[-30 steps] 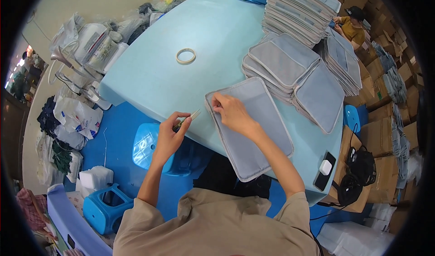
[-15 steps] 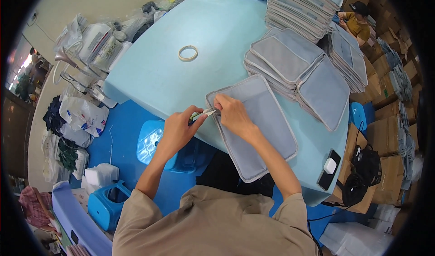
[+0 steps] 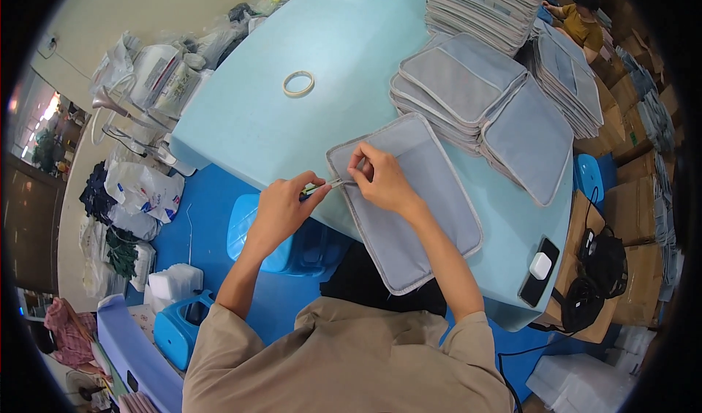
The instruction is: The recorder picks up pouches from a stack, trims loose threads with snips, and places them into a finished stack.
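One flat grey fabric pouch (image 3: 420, 215) at the centre of the frame, lying aslant on the pale blue table (image 3: 234, 124), with the lower end past the table's near edge. Just left of the pouch's upper-left edge, the left hand (image 3: 285, 202), pinching small green-handled snips (image 3: 333, 185) between thumb and fingers, tips toward that edge. Over the pouch's upper-left part, the right hand (image 3: 382, 184), with thumb and fingertips drawn together; cannot tell whether on a thread. Step in hand, by judgement: trimming at the edge. Next move, as judged: calls for a steady right hand and blade tips kept off the cloth. Farther out, a tape ring (image 3: 300, 95) at upper centre, piled grey pouches (image 3: 461, 80) at upper right, a dark phone (image 3: 532, 290) at lower right.
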Available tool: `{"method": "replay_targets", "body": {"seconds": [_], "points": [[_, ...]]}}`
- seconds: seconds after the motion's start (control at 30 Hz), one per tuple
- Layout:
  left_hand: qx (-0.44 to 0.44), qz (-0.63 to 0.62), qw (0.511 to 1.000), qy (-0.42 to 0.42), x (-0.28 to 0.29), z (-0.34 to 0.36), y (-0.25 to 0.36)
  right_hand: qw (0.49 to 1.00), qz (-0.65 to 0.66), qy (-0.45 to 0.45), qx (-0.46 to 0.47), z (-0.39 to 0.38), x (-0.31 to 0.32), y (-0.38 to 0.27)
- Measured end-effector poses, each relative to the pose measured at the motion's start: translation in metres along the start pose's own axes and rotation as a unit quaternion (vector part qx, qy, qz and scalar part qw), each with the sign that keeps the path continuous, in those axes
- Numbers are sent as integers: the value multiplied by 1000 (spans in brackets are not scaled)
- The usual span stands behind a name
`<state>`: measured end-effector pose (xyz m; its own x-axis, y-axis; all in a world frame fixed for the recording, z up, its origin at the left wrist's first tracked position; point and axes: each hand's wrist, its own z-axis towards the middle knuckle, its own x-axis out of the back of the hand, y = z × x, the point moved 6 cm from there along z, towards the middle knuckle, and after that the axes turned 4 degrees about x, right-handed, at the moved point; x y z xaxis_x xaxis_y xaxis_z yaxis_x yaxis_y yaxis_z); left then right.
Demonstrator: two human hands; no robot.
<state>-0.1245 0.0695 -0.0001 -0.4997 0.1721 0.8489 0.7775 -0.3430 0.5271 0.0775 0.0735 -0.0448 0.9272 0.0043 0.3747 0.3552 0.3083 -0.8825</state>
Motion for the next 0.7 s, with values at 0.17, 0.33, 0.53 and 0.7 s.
{"method": "replay_targets", "body": {"seconds": [0.17, 0.33, 0.53, 0.7], "points": [[13, -20, 1000, -15, 0, 3, 2, 999, 30, -10, 14, -3, 3, -1], [52, 1, 998, -42, 1, 5, 0, 999, 23, -19, 14, -4, -2, 7], [-5, 21, 999, -39, -1, 13, 2, 999, -48, -13, 1, -7, 5, 3], [-34, 24, 999, -33, -3, 17, -1, 998, -57, 8, 35, -10, 3, 0]]}}
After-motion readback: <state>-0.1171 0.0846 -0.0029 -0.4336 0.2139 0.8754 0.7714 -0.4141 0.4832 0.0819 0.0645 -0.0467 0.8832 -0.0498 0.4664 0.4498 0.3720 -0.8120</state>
